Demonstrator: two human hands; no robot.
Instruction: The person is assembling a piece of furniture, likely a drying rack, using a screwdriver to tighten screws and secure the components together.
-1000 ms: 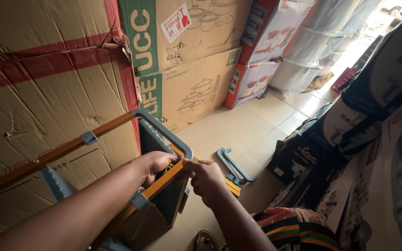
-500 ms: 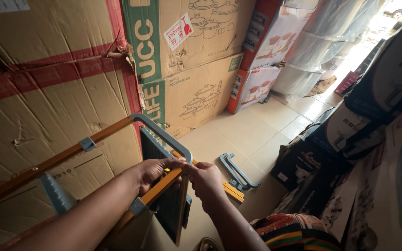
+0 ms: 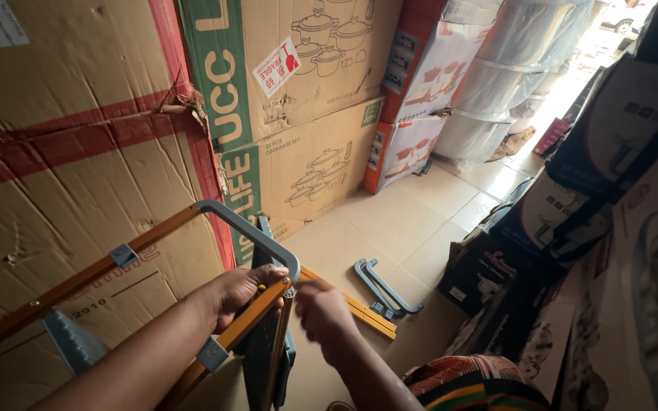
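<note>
Left hand [image 3: 241,293] wrapped shut on ladder [image 3: 154,243] orange rail, right hand [image 3: 321,308] loosely curled, empty, beside it; frame looks stiff, light metal—grip rails near grey top bar.

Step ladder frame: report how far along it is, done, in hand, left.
Done: the orange and grey ladder frame stands joined by its grey top bar, against the cartons. In hand: the left hand grips the orange rail at the top corner; the right hand works beside it. Left: loose grey bracket and orange rail on the floor.
</note>
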